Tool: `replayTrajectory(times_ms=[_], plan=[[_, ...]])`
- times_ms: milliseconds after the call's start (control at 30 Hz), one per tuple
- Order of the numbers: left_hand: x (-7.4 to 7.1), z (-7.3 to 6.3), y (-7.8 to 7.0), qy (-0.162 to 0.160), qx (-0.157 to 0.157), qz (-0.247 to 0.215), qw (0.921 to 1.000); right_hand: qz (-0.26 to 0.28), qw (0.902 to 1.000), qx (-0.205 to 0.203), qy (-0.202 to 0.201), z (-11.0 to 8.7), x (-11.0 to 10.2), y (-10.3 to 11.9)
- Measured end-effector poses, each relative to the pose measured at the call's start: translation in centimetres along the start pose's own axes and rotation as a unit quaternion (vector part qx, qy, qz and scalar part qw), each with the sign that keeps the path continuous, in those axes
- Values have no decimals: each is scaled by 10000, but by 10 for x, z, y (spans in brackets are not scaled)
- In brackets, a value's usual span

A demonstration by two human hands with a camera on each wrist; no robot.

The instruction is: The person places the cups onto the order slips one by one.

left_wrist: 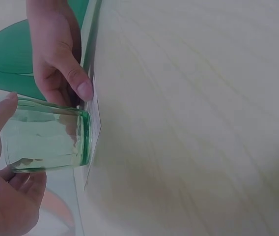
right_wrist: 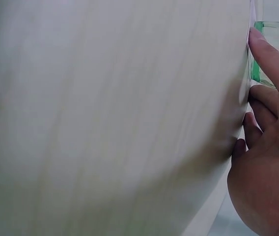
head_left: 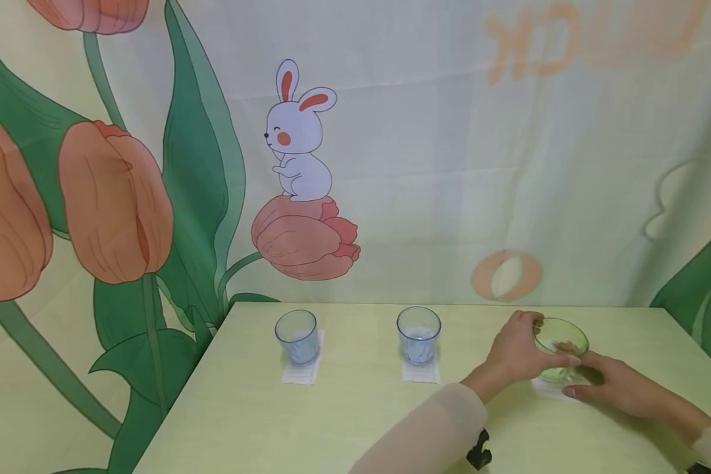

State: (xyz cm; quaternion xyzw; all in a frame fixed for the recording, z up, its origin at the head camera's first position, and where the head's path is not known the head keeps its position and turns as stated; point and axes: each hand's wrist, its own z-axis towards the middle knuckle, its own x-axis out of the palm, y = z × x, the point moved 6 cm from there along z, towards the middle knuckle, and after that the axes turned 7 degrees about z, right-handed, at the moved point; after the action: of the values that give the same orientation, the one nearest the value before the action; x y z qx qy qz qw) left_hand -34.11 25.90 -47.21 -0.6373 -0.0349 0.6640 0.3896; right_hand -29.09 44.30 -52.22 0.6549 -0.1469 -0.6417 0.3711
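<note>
My left hand (head_left: 518, 352) grips a clear green glass (head_left: 561, 339) near its rim, at the right of the table. Thumb and fingers sit on opposite sides of it in the left wrist view. The thick base is right at a white paper slip (left_wrist: 95, 113) on the tabletop. Beside the base, my right hand (head_left: 625, 385) is low, its thumb at the slip and its other fingers loosely bent by the glass. In the right wrist view, its fingertips (right_wrist: 255, 37) touch down close to the green base. The glass partly hides the right fingers.
Two bluish glasses, one at the left (head_left: 297, 337) and one in the middle (head_left: 419, 336), stand on printed paper slips along the back of the pale table (head_left: 332, 421). Behind the table's far edge hangs a cloth (head_left: 403, 164) with tulips and a rabbit.
</note>
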Motion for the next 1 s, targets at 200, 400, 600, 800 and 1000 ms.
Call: replayTrajectory(times_ms=[200, 400, 600, 800, 1000], plan=[[2, -2, -2, -155, -116, 0, 9998, 102, 9999, 22, 30, 0, 0, -2], [5, -4, -2, -145, -178, 54, 9997, 279, 9996, 33, 99, 1, 2, -5], [4, -4, -2, -137, -175, 169, 9996, 168, 9996, 189, 139, 1, 2, -7], [5, -4, -4, -82, -169, 18, 9998, 66, 9999, 57, 73, 1, 0, -8], [11, -2, -6, -18, -221, -201, 9996, -130, 9998, 150, -21, 0, -3, -14]])
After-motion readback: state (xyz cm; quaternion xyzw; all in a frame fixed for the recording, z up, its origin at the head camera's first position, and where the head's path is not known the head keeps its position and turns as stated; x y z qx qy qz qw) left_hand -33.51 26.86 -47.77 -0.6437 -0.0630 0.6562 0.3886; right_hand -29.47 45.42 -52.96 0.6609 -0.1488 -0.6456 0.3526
